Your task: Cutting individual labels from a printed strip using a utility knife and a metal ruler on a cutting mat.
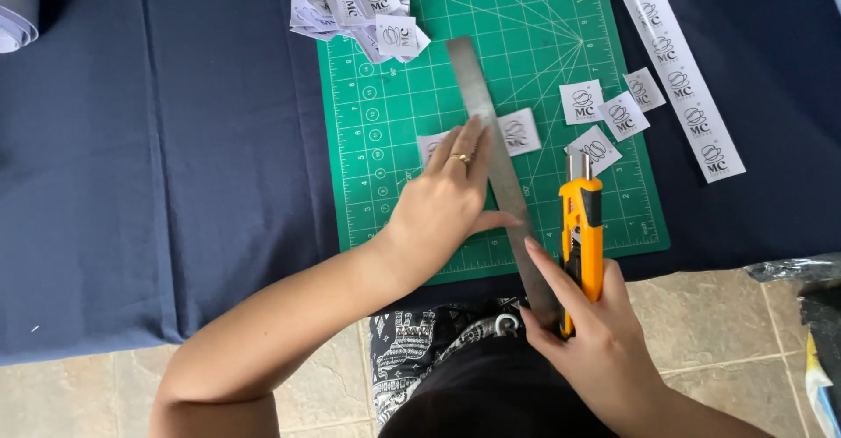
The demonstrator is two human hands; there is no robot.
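The left hand (447, 194) lies flat, fingers spread, pressing a steel ruler (499, 171) down across a short paper label strip (519, 131) on the green cutting mat (385, 140). The right hand (591, 333) is closed around an orange utility knife (582, 228) just right of the ruler, blade end pointing away from the person toward the loose cut labels (604, 114). The ruler's long axis runs from the upper middle of the mat down toward the person, tilted slightly so its near end overhangs the mat's front edge beside the right hand. To cut cleanly here, I would keep the left fingertips behind the ruler's cutting edge, hold steady downward pressure over the strip, and keep the blade snug against the steel. A pile of cut labels (359, 9) sits at the mat's far left corner, and a long uncut label strip (679, 74) lies on the dark blue tabletop (175, 140) cloth at right.
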